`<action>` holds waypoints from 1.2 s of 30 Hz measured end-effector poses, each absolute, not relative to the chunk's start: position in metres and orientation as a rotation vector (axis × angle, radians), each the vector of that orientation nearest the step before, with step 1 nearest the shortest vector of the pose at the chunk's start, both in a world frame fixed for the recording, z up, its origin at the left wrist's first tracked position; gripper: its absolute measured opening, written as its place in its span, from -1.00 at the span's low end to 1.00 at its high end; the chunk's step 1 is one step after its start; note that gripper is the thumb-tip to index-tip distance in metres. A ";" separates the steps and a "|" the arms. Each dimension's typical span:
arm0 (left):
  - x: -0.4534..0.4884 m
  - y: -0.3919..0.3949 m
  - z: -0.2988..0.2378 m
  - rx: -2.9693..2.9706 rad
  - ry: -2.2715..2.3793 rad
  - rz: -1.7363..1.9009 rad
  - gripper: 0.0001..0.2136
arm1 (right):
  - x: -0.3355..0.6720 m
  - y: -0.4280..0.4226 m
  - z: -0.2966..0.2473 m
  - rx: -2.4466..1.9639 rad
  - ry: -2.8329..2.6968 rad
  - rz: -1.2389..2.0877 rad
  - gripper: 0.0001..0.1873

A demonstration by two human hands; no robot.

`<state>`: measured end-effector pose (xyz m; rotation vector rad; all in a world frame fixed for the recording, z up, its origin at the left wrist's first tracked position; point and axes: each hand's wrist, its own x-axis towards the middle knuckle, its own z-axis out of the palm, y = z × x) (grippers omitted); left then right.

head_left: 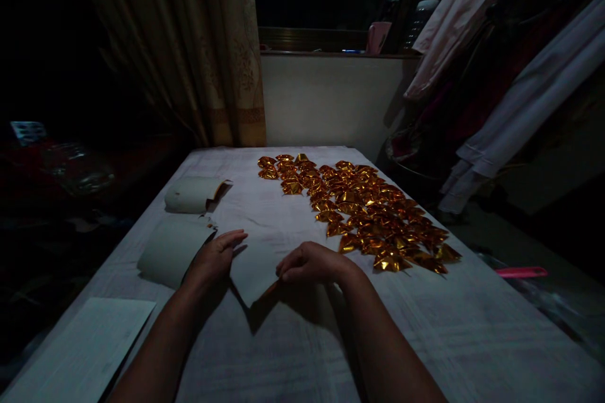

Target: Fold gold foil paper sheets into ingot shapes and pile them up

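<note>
A pale sheet of paper [253, 271], with a gold-brown underside showing at its lifted near edge, lies between my two hands. My right hand [309, 262] pinches its right edge, fingers bent and pressed together. At the sheet's left edge is my left hand [218, 256], fingers stretched out; whether it touches the sheet is hard to tell. Just left of that hand rests a larger curled pale sheet [172, 252], and behind it a second curled sheet [193, 194]. Many folded gold foil pieces [350, 198] are spread over the right and far side of the table.
A flat white paper stack [85, 346] lies at the near left of the cloth-covered table [265, 359]. Beyond stand a curtain [227, 44] and a sill with a pink cup [377, 36]. Clothes [520, 101] hang at right, above a pink handle [521, 272]. The room is dim.
</note>
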<state>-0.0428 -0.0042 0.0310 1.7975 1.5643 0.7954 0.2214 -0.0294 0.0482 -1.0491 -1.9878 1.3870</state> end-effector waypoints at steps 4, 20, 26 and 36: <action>-0.032 -0.009 0.031 2.150 1.508 0.496 -0.56 | 0.215 -0.030 0.045 -1.047 -2.131 1.312 -0.83; -0.015 -0.042 0.077 2.168 1.962 -0.223 -0.75 | 0.206 -0.032 0.051 -1.141 -2.190 1.227 -0.83; -0.019 -0.037 0.070 2.131 1.930 -0.145 -0.82 | 0.204 -0.032 0.055 -1.271 -2.281 1.213 -0.73; -0.015 -0.027 0.070 1.976 1.750 0.263 -0.68 | 0.199 -0.028 0.064 -1.334 -2.296 1.115 -0.70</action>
